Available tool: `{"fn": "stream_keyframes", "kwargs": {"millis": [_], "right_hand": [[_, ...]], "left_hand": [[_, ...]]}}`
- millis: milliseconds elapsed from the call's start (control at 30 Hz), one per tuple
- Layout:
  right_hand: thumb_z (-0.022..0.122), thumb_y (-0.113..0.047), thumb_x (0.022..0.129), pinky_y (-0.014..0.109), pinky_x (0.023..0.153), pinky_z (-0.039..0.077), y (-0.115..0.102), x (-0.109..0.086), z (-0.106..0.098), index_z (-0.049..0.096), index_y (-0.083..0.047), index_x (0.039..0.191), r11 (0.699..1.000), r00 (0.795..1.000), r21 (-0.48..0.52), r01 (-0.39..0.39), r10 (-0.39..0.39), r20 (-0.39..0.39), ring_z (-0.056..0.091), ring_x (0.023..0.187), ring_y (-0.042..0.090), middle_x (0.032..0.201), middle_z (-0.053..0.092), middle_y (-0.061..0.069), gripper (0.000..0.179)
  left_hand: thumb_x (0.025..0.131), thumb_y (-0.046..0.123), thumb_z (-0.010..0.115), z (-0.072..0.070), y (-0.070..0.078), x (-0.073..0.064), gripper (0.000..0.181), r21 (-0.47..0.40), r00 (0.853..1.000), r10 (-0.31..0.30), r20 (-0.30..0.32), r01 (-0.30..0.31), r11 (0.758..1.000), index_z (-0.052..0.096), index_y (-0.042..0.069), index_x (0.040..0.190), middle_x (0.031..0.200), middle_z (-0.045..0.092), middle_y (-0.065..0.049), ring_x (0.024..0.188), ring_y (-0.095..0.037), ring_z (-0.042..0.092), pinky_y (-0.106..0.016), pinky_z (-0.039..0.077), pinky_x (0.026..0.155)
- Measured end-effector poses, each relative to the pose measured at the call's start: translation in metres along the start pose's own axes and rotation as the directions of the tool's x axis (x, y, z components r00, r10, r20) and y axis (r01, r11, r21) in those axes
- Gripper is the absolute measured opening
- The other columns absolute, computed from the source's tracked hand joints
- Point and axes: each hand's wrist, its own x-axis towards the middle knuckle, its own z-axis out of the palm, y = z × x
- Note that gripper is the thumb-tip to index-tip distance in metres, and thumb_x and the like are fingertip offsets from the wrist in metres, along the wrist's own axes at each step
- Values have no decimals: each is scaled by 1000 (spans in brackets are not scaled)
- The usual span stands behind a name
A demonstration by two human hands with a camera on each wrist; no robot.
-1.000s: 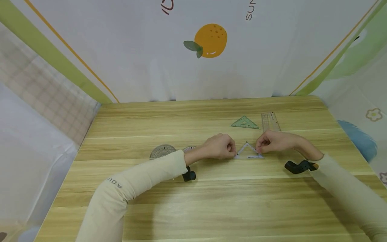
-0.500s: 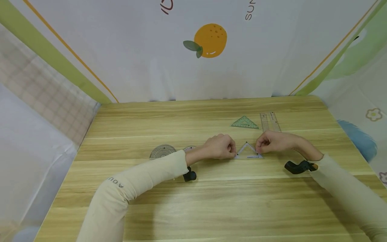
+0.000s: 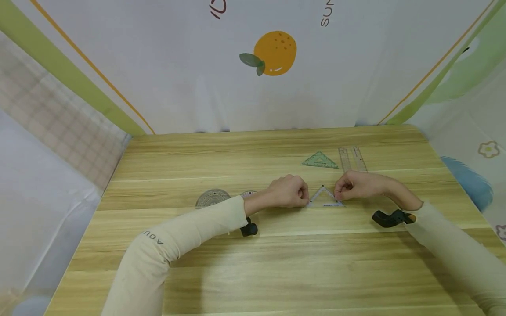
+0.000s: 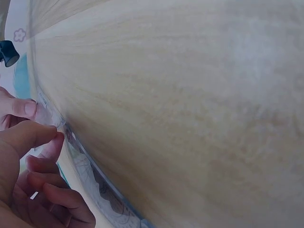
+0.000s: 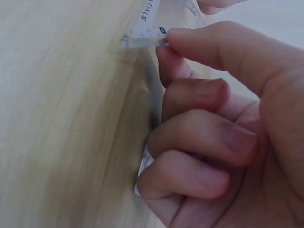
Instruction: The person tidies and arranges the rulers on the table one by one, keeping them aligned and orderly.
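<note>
A clear triangular set square [image 3: 331, 204] with blue-white print lies between both hands in the head view. My left hand [image 3: 287, 191] pinches its left corner; the left wrist view shows that thumb and index finger [image 4: 33, 135] meeting at the clear plastic. My right hand [image 3: 357, 184] pinches its right side. In the right wrist view the thumb [image 5: 209, 45] and index finger hold the set square's printed corner [image 5: 152, 23], other fingers curled in. Just beyond the right hand lie two clear ruler strips [image 3: 345, 159], partly hidden by it.
A green set square [image 3: 320, 160] lies farther back on the wooden table [image 3: 276, 272]. A grey protractor [image 3: 212, 197] and a paler round-edged protractor [image 3: 248, 193] are partly covered by the left arm. Black wrist devices [image 3: 249, 228] hang at both cuffs. A printed curtain [image 3: 178, 79] stands behind.
The far end of the left ruler strip has shifted slightly left. The left forearm has edged a little to the right. Both hands keep their pinch on the clear set square.
</note>
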Motion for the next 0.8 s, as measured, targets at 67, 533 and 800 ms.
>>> {"fn": "stream_keyframes", "kwargs": {"millis": [67, 533, 800], "right_hand": [[62, -3, 101, 21, 58, 37, 0, 0, 0, 72, -5, 90, 1000, 1000, -5, 2, -2, -1, 43, 62, 5, 74, 57, -6, 15], [67, -8, 99, 22, 61, 39, -1, -1, -1, 73, -8, 94, 997, 998, -76, 5, -10, -67, 45, 64, 6, 73, 54, -8, 8], [71, -7, 96, 24, 61, 39, -2, -3, -6, 71, -8, 99, 996, 991, -90, -15, 3, -133, 44, 65, 8, 71, 50, -5, 3]], "left_hand": [[94, 15, 71, 0, 0, 0, 12, 8, 1000, -6, 0, 6, 1000, 73, 17, 82, 64, 54, 8, 55, -4, 46, -21, 35, 47], [95, 19, 72, 0, -3, 0, 8, 26, 999, -31, -12, 32, 999, 73, 19, 87, 69, 57, 7, 58, -6, 48, -22, 37, 49], [95, 20, 71, -6, -6, -2, 8, 17, 999, -34, -38, 34, 999, 74, 19, 88, 71, 60, 8, 60, -7, 54, -24, 42, 51]]}}
